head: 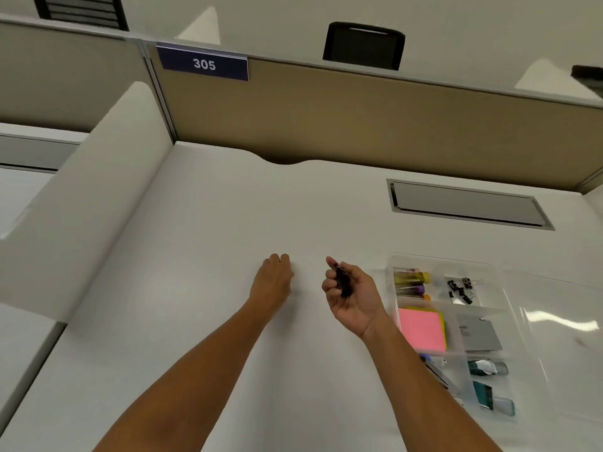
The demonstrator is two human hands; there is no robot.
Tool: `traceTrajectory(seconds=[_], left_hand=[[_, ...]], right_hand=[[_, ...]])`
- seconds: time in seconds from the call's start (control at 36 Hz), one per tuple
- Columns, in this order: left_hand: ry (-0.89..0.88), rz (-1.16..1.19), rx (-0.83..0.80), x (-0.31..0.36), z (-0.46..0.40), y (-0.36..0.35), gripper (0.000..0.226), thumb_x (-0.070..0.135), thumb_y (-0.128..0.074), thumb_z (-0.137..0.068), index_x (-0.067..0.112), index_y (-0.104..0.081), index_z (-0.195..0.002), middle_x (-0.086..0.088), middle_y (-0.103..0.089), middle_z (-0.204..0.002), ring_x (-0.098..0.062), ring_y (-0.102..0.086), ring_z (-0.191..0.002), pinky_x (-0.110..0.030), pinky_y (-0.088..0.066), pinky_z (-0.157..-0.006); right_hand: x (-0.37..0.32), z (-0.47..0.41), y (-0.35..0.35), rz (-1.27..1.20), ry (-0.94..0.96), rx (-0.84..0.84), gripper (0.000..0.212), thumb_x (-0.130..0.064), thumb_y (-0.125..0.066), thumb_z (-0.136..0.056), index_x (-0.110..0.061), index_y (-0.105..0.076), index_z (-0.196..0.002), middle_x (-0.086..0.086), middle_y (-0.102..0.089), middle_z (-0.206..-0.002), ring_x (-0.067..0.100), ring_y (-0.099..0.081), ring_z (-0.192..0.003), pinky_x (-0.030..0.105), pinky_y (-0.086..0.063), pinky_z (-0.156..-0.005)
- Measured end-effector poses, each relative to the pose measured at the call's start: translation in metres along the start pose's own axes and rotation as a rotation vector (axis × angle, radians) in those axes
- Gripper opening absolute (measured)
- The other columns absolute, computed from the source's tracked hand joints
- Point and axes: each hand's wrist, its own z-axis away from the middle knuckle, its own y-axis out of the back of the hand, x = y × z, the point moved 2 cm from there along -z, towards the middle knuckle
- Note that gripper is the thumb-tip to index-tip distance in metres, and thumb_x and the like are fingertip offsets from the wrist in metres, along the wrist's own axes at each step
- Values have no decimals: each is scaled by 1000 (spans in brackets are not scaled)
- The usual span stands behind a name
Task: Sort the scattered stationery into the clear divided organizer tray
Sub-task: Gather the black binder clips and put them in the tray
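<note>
A white desk point(212, 223) fills most of the view, boxed in by a tan partition point(359, 125) w/ a blue "305" sign point(203, 64) at its top left; 1 black chair back point(363, 45) shows beyond the wall, and 1 grey cable hatch point(466, 203) is set into the desktop at right. The clear tray point(509, 288) lies on the desk's right side, just beside the person's right forearm. Inside it: approx. 3 highlighters point(411, 283) in the far-left compartment (yellow, purple, orange caps), a cluster of small black binder clips point(460, 290) in the far-right one, count unclear; 1 pink sticky-note pad point(421, 331) mid-left, 1 grey card point(478, 332) mid-right, 2 teal-and-grey items point(487, 368) near right, type unclear. The right hand point(350, 295), palm up above the desk, curls its fingers around a dark item point(343, 282), prob. more clips, blurred. The left hand point(272, 277), knuckles up, has fingers curled down at the desktop; whether it pinches anything cannot be told.
</note>
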Motion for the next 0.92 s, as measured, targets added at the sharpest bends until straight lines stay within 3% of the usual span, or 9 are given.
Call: traceTrajectory(seconds=[0.17, 0.33, 0.42, 0.5, 0.61, 0.67, 0.78, 0.83, 0.92], left_hand=[[66, 10, -23, 3, 31, 9, 4, 8, -52, -95, 8, -55, -97, -9, -55, -98, -21, -52, -83, -27, -40, -66], [248, 338, 25, 18, 52, 19, 6, 4, -62, -90, 9, -65, -89, -1, -61, -90, -14, -58, -79, -22, -44, -67], [373, 627, 119, 36, 63, 29, 8, 7, -64, -89, 12, -69, -85, 2, -68, -85, -7, -63, -77, -13, -43, -65], [529, 893, 206, 61, 68, 36, 11, 16, -59, -93, 16, -69, -91, 4, -68, -86, -12, -63, -81, -16, -42, -63], [787, 1661, 121, 99, 70, 41, 17, 3, -51, -96, 3, -66, -106, -8, -63, -90, -20, -65, -83, -23, -48, -61], [826, 1913, 93, 117, 74, 44, 18, -3, -49, -95, -3, -62, -106, -11, -56, -87, -22, -65, -77, -21, -49, -54], [851, 2015, 58, 145, 76, 44, 23, -6, -46, -93, -5, -60, -111, -13, -50, -86, -17, -54, -65, -18, -47, -47], [846, 1970, 3, 160, 74, 41, 21, -7, -47, -93, -6, -60, -110, -13, -51, -85, -16, -55, -65, -18, -48, -48], [814, 1883, -105, 185, 69, 34, 13, -7, -56, -88, -7, -62, -100, -15, -58, -81, -18, -59, -67, -19, -53, -55]], right_hand=[[2, 32, 12, 33, 38, 70, 21, -17, -60, -91, -4, -70, -104, 10, -62, -84, 21, -60, -67, 22, -53, -48], [-7, 62, 33, 52, 87, 104, 19, -12, -63, -90, -1, -72, -104, 14, -67, -92, 27, -66, -76, 29, -59, -58], [-14, 76, 44, 88, 94, 122, 21, -10, -64, -90, -4, -73, -108, 12, -71, -95, 27, -68, -74, 30, -59, -59], [-23, 88, 54, 79, 103, 129, 23, -10, -63, -90, -5, -73, -110, 11, -72, -100, 27, -69, -75, 29, -58, -58], [-34, 102, 62, 20, 108, 111, 24, -9, -61, -90, 0, -70, -111, 14, -71, -101, 27, -69, -78, 29, -60, -62], [-39, 108, 66, 13, 102, 123, 22, -9, -63, -89, 0, -71, -108, 13, -69, -96, 24, -67, -75, 28, -59, -60], [-53, 119, 73, 13, 122, 145, 27, -3, -77, -74, 1, -70, -100, 11, -64, -81, 17, -63, -65, 22, -56, -51], [-59, 122, 77, -35, 168, 138, 22, -1, -76, -74, 4, -68, -94, 15, -63, -82, 20, -64, -70, 27, -60, -59], [-69, 126, 86, -97, 208, 123, 4, -2, -64, -89, 1, -64, -91, 17, -61, -83, 24, -62, -72, 37, -59, -83]])
